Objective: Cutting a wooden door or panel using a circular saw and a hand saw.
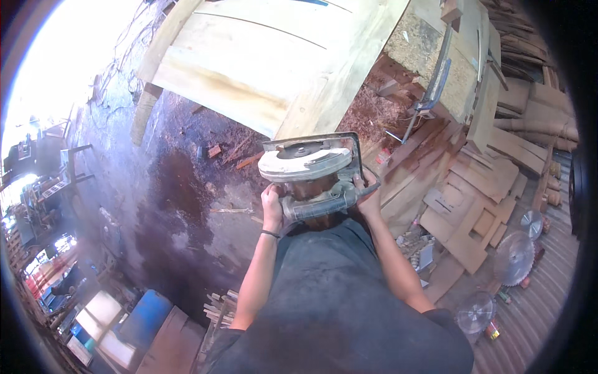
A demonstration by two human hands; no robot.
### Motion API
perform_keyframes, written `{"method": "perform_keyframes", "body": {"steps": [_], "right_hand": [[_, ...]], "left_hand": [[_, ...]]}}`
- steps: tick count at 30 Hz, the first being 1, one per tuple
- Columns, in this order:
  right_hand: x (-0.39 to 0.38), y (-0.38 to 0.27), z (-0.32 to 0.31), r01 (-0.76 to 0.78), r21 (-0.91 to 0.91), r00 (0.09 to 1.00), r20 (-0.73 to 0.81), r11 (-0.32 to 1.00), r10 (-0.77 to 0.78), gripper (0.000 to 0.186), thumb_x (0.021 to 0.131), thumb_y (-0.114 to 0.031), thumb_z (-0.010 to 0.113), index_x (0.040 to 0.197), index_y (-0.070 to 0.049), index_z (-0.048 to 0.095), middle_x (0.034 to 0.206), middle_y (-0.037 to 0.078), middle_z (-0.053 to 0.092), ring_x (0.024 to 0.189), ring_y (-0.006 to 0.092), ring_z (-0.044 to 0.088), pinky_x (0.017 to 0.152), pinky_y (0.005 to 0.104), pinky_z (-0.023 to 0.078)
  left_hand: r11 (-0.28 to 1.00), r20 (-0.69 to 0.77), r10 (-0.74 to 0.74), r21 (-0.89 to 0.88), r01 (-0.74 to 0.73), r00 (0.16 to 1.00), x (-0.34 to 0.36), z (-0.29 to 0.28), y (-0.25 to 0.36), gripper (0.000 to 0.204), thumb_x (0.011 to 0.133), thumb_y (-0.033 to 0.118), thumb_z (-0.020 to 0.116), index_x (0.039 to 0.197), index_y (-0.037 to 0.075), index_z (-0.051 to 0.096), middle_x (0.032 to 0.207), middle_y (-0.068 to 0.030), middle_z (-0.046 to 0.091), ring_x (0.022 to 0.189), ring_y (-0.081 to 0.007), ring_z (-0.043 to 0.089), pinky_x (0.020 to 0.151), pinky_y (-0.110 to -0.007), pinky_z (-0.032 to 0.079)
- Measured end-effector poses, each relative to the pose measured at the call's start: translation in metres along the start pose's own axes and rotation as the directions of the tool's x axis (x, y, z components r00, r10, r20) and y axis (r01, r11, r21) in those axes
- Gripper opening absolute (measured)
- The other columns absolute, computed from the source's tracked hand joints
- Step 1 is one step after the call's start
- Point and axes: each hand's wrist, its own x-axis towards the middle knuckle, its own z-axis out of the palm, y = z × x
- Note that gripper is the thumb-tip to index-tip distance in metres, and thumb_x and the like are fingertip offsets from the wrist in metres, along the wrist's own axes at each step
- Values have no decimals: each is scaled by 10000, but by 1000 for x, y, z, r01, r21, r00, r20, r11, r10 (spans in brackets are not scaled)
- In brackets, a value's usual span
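A handheld circular saw [305, 165] is held up in front of my chest, its pale round blade guard and metal base plate turned away from me. At its left side my left hand [272, 203] is closed against the body, a dark band round the wrist. My right hand [369, 194] grips the other side, by the black rear handle [321, 204]; part of its fingers is hidden behind the saw. Just beyond the saw lies the corner of a large pale wooden panel [230, 59].
A blue and black clamp [430, 93] rests by a sawdust-strewn workbench [417, 47] at the far right. Cardboard and wood templates [464, 212] and several round saw blades [514, 258] lean against the corrugated wall [548, 299]. Wood scraps [249, 161] litter the floor. A blue drum [145, 316] stands lower left.
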Motion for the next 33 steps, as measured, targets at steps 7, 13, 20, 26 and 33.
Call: {"method": "perform_keyframes", "body": {"steps": [7, 13, 20, 26, 33], "right_hand": [[-4, -35, 0, -45, -60, 997, -58, 997, 41, 224, 957, -143, 555, 1049, 36, 652, 996, 187, 673, 964, 318, 624, 890, 403, 461], [-11, -40, -1, -36, -197, 998, -57, 980, 26, 212, 961, -155, 575, 1038, 27, 655, 960, 196, 667, 916, 325, 624, 834, 411, 465], [-16, -38, -1, -214, -18, 977, -17, 977, 214, 235, 968, -171, 580, 1080, 23, 654, 991, 195, 672, 962, 340, 628, 867, 416, 468], [-19, -42, 0, -105, -144, 994, -57, 984, 97, 260, 974, -195, 587, 1097, 26, 647, 1002, 202, 679, 951, 343, 645, 854, 408, 484], [-16, -48, -1, -104, -126, 993, -64, 987, 96, 260, 979, -212, 587, 1049, 29, 656, 919, 191, 684, 879, 315, 658, 804, 403, 493]], "left_hand": [[989, -65, -91, -123, 82, 994, -6, 8, 10, 250, 944, 157, 451, 869, -8, 622, 820, -33, 621, 743, -120, 563, 698, -283, 461], [991, -39, -75, -112, 70, 996, -1, 4, 9, 216, 944, 154, 475, 844, 16, 609, 774, -9, 583, 713, -104, 529, 678, -282, 452], [992, -31, -100, -80, 97, 994, -3, 4, 15, 222, 956, 160, 476, 860, 19, 618, 782, -1, 591, 708, -102, 531, 670, -272, 449], [993, -21, -91, -81, 89, 996, -1, 0, 10, 242, 959, 158, 472, 923, -4, 647, 821, -8, 625, 736, -102, 550, 688, -275, 456], [997, -29, -76, 15, 77, 997, -3, 5, 15, 306, 978, 284, 493, 870, 24, 611, 804, -31, 579, 736, -131, 523, 666, -304, 439]]}}
